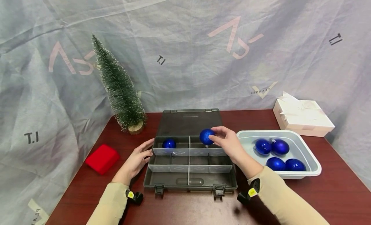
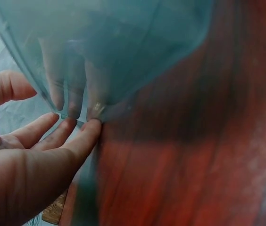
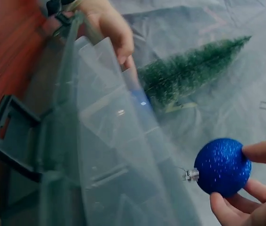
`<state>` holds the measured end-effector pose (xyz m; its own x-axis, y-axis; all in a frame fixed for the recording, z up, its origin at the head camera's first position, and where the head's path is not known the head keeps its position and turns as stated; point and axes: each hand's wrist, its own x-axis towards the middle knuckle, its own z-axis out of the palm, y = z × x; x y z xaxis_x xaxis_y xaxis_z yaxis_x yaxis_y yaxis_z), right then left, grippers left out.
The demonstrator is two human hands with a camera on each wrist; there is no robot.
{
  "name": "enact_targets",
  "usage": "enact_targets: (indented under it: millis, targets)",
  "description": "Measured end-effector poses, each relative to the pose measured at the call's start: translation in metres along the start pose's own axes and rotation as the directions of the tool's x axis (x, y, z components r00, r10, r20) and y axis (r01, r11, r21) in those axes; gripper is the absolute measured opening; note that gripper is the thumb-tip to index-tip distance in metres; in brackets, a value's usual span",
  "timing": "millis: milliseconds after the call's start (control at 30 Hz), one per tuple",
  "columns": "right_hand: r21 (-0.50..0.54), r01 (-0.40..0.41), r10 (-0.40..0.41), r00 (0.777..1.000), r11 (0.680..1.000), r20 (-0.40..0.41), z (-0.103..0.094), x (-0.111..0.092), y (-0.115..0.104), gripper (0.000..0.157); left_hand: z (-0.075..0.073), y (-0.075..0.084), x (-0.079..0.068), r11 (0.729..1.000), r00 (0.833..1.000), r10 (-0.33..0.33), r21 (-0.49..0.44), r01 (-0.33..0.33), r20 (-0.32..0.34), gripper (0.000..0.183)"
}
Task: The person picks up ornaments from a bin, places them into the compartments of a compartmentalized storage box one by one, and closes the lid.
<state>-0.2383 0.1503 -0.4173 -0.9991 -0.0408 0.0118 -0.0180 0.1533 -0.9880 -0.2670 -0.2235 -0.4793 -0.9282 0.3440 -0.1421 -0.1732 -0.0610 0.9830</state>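
A glittery blue Christmas ball (image 1: 206, 137) is pinched in the fingertips of my right hand (image 1: 227, 143), over the back right compartment of an open compartment box (image 1: 168, 179). In the right wrist view the ball's silver cap (image 3: 191, 174) points toward the box. My left hand (image 1: 136, 162) has its fingers straight, with fingertips (image 2: 95, 126) against the left side wall of the box. One shiny blue ball (image 1: 169, 143) lies in the back left compartment. Clear dividers (image 1: 171, 168) split the box, and its lid (image 1: 189, 122) lies folded back.
At the right, a white tub (image 1: 314, 163) contains several blue balls. Behind it stands a white gift box (image 1: 304, 117) with a ribbon. A small green Christmas tree (image 1: 118, 86) on a wooden base and a red box (image 1: 102, 158) are on the left. A grey cloth (image 1: 185, 51) hangs behind.
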Motion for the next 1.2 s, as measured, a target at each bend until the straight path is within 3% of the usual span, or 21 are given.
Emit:
enact_targets:
  millis: [167,333,500,667,800,900,1000,1200]
  targets:
    - [-0.214,0.022,-0.033,0.998,0.977,-0.048,0.007,0.005,0.014,0.038,0.000,0.000,0.000,1.000,1.000,0.000,0.015,0.000,-0.006,0.069]
    - [-0.432,0.038,-0.071,0.996,0.901,-0.060,0.012,0.007,0.018,0.036,-0.001,-0.001,0.001,1.000,1.000,0.002,0.025,-0.002,-0.008,0.069]
    - [-0.520,0.034,-0.073,0.996,0.853,-0.056,0.019,0.007,0.022,0.033,-0.002,-0.002,0.001,1.000,1.000,0.005,0.030,-0.005,-0.010,0.068]
    - [-0.518,0.050,-0.087,0.995,0.854,-0.047,0.020,0.005,0.022,0.033,-0.002,-0.002,0.001,1.000,1.000,0.001,0.024,-0.001,-0.020,0.068]
    - [-0.393,0.125,-0.132,0.991,0.911,0.008,0.015,-0.002,0.012,0.032,-0.001,-0.003,0.000,1.000,1.000,0.003,0.022,-0.003,-0.029,0.068]
    - [-0.255,0.210,-0.196,0.977,0.944,0.080,0.002,-0.011,-0.001,0.031,-0.001,-0.003,0.000,1.000,1.000,0.009,0.022,-0.008,-0.024,0.068]
    - [-0.189,0.266,-0.249,0.962,0.945,0.109,-0.023,-0.022,-0.012,0.031,-0.001,-0.003,0.001,1.000,1.000,0.013,0.012,-0.012,-0.024,0.069]
    - [-0.337,0.268,-0.284,0.959,0.902,0.001,-0.093,-0.043,-0.012,0.032,-0.002,-0.003,0.001,1.000,1.000,0.007,0.015,-0.007,-0.023,0.069]
